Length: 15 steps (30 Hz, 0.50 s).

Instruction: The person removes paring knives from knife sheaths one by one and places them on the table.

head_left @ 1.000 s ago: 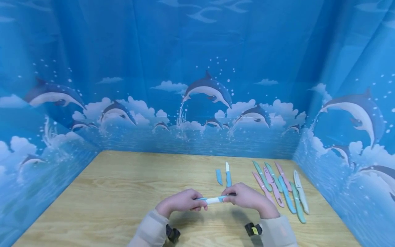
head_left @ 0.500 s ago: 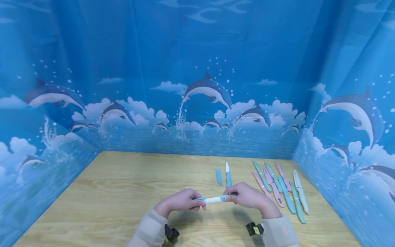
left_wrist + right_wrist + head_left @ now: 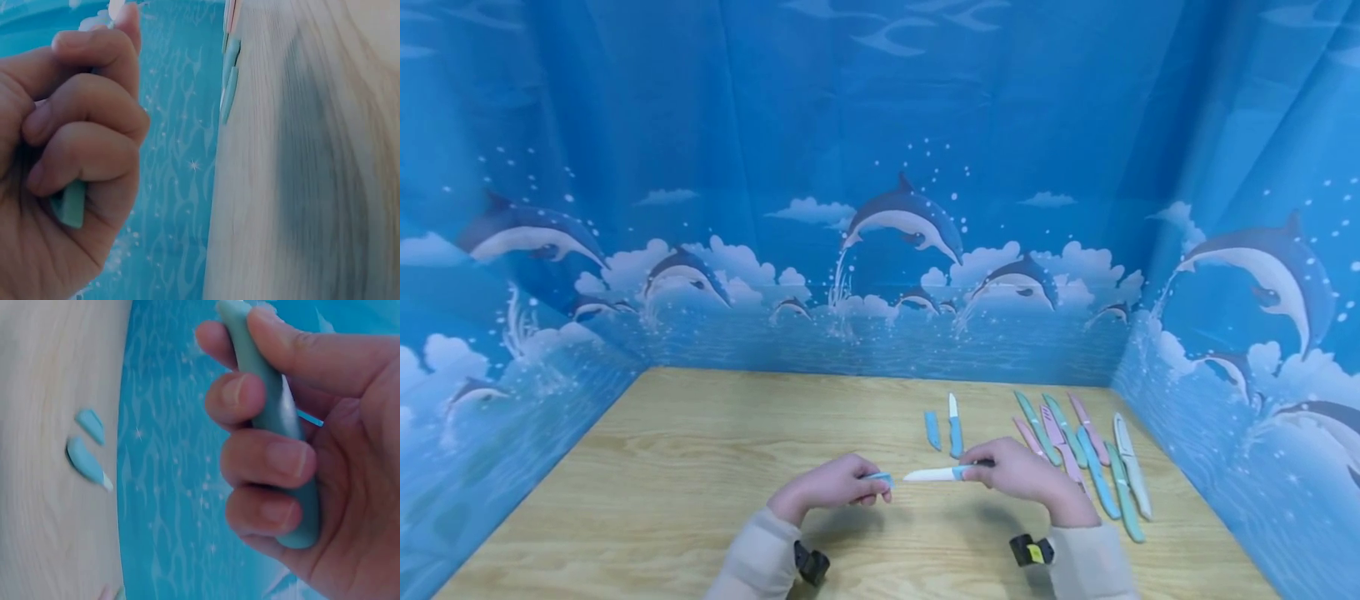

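Observation:
My right hand [image 3: 1017, 468] grips a paring knife [image 3: 931, 475] by its blue-green handle [image 3: 267, 403], fingers curled round it in the right wrist view. Its white blade points left above the table. Facing that tip, my left hand [image 3: 829, 483] holds a light blue blade sheath [image 3: 882, 478]; curled fingers hide most of it. One end of the sheath [image 3: 72, 205] pokes out under the fingers in the left wrist view. A small gap separates blade tip and sheath. Beyond the hands lie a smaller blue knife [image 3: 955, 435], blade bare, and a blue sheath [image 3: 932, 430] beside it.
Several pink, green, blue and white knives lie in a loose group on the right, among them a green knife [image 3: 1123, 493] and a white knife [image 3: 1131, 467]. The wooden table [image 3: 662, 483] meets a blue dolphin curtain [image 3: 760, 333] at the back and sides.
The knife blade, earlier partly inside the sheath, has come out of it. My right hand has moved right with the knife, and my left hand has shifted slightly left with the sheath.

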Each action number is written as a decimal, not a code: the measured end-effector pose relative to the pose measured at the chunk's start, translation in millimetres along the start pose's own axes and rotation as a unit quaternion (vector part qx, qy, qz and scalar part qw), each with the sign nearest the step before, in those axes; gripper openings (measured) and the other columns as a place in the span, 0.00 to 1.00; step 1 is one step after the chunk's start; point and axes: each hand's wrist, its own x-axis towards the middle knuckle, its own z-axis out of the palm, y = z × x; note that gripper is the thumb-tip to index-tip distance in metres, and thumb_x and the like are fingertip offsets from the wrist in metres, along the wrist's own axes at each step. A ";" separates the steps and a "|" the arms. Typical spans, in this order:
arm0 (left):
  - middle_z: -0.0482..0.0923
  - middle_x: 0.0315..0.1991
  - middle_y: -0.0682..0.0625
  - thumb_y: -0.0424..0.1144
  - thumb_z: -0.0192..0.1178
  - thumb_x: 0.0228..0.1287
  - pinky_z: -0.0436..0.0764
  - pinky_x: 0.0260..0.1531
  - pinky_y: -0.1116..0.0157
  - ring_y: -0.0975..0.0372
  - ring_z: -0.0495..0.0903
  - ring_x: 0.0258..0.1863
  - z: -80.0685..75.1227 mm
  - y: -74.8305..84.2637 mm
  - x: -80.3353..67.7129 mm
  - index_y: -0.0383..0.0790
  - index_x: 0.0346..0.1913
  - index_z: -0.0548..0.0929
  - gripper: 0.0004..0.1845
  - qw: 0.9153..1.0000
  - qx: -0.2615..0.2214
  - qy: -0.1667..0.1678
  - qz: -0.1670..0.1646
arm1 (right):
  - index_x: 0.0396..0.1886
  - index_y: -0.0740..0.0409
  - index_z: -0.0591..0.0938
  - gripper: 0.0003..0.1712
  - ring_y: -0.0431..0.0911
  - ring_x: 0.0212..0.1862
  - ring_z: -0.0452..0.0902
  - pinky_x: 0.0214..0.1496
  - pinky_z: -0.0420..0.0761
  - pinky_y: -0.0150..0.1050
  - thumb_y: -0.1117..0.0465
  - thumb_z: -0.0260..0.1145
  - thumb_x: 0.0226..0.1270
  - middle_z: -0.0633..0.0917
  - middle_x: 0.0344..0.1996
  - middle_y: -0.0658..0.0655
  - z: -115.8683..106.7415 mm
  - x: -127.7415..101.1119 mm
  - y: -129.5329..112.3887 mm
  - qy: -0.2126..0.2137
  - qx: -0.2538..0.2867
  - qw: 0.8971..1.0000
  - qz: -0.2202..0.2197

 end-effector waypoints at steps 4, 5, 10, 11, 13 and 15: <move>0.69 0.18 0.51 0.42 0.53 0.73 0.58 0.16 0.72 0.66 0.56 0.14 -2.5 -3.7 -0.6 0.39 0.36 0.85 0.13 1.000 -0.005 0.002 -0.005 | 0.41 0.53 0.85 0.08 0.41 0.21 0.61 0.27 0.67 0.37 0.56 0.62 0.69 0.76 0.20 0.50 -12.2 -4.3 8.6 0.025 -0.008 1.000 0.007; 0.69 0.18 0.51 0.42 0.53 0.73 0.58 0.16 0.72 0.66 0.56 0.14 -2.6 -4.2 -0.4 0.39 0.36 0.85 0.14 1.000 -0.004 0.002 -0.005 | 0.41 0.53 0.85 0.08 0.41 0.20 0.60 0.27 0.66 0.37 0.56 0.62 0.70 0.76 0.20 0.50 -14.7 -4.9 10.6 0.030 -0.014 0.999 0.008; 0.69 0.18 0.53 0.42 0.51 0.74 0.59 0.16 0.71 0.66 0.57 0.13 -2.0 -5.5 1.6 0.36 0.37 0.84 0.15 1.000 -0.005 0.003 -0.003 | 0.44 0.54 0.83 0.10 0.43 0.23 0.63 0.27 0.66 0.37 0.56 0.61 0.71 0.77 0.22 0.51 -20.0 -5.5 18.0 0.049 -0.027 0.998 0.018; 0.69 0.18 0.53 0.42 0.50 0.74 0.59 0.16 0.71 0.66 0.57 0.13 -1.9 -5.6 2.0 0.35 0.38 0.83 0.15 1.000 -0.005 0.005 -0.003 | 0.45 0.55 0.83 0.11 0.44 0.23 0.64 0.27 0.67 0.37 0.56 0.61 0.71 0.77 0.22 0.51 -19.5 -5.0 18.9 0.053 -0.027 0.998 0.020; 0.68 0.18 0.52 0.42 0.49 0.75 0.60 0.16 0.70 0.66 0.58 0.13 -1.4 -6.4 3.0 0.34 0.38 0.82 0.16 1.000 -0.009 0.009 -0.005 | 0.45 0.55 0.83 0.11 0.45 0.23 0.64 0.27 0.66 0.37 0.55 0.60 0.71 0.78 0.23 0.51 -17.9 -4.0 20.5 0.057 -0.023 0.998 0.020; 0.68 0.19 0.52 0.43 0.47 0.76 0.60 0.17 0.70 0.65 0.58 0.14 -0.3 -7.6 4.6 0.35 0.39 0.81 0.17 1.000 -0.013 0.015 -0.007 | 0.45 0.55 0.83 0.12 0.50 0.26 0.70 0.26 0.66 0.36 0.54 0.59 0.72 0.78 0.23 0.51 -15.3 -3.0 22.5 0.056 -0.017 0.998 0.013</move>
